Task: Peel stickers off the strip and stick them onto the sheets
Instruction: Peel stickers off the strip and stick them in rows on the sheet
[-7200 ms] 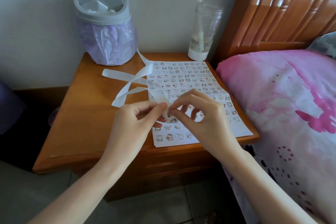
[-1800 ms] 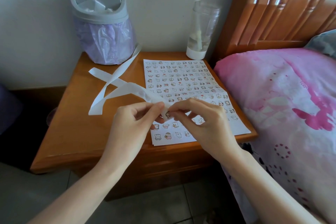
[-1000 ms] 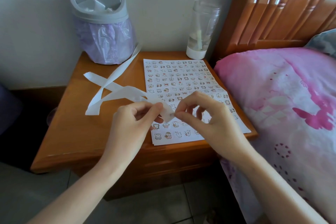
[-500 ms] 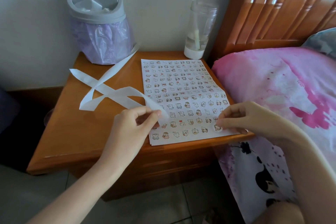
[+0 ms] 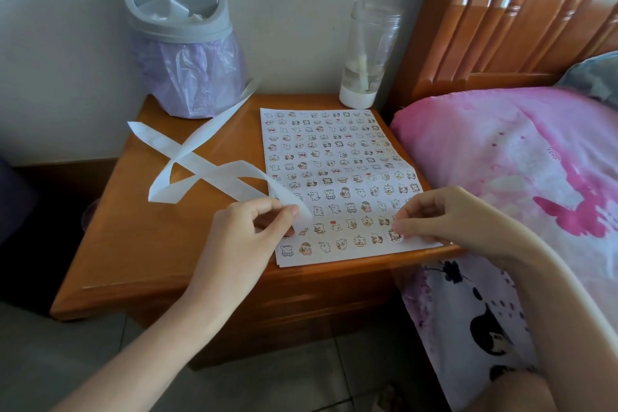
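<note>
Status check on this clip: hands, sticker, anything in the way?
Left hand pinches strip end. Right hand pinches sticker onto sheet, near-right corner. Slack strip lies left of that spot.

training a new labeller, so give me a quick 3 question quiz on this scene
1. True or false: the left hand pinches the strip.
2. Where on the sheet does the right hand hold a sticker?
A. far left corner
B. near right corner
C. middle
3. Fill in: the bin has a ___ liner.

Key: 1 true; 2 B; 3 purple.
</note>
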The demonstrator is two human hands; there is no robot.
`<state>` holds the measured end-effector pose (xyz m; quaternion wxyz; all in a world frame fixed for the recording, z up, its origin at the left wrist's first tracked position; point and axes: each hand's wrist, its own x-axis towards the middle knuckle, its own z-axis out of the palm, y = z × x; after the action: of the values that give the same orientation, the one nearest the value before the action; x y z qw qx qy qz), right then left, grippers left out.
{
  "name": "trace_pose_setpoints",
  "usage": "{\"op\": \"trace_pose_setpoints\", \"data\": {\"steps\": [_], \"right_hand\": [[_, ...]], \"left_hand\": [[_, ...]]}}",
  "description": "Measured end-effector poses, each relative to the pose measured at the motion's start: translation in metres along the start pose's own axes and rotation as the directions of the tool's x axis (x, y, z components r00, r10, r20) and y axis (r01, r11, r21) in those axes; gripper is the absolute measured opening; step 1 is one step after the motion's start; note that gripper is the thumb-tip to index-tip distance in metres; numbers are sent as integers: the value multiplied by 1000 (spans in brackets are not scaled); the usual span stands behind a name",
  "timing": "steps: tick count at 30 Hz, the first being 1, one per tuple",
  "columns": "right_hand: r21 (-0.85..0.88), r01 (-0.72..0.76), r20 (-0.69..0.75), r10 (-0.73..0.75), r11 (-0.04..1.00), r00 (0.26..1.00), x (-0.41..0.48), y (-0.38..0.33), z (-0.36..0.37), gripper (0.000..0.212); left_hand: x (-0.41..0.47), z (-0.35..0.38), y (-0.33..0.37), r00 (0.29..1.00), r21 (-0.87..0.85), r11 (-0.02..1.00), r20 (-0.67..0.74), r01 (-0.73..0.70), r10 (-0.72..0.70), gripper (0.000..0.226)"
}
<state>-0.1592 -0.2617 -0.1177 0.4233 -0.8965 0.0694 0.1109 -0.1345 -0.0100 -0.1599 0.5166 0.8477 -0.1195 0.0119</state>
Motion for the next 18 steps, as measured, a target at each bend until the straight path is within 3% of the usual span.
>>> {"op": "trace_pose_setpoints", "data": {"steps": [18], "right_hand": [[-96, 64, -76, -71, 993, 995, 2, 6, 8, 9]], "left_hand": [[2, 0, -2, 1000, 20, 1000, 10, 6, -6, 21]]}}
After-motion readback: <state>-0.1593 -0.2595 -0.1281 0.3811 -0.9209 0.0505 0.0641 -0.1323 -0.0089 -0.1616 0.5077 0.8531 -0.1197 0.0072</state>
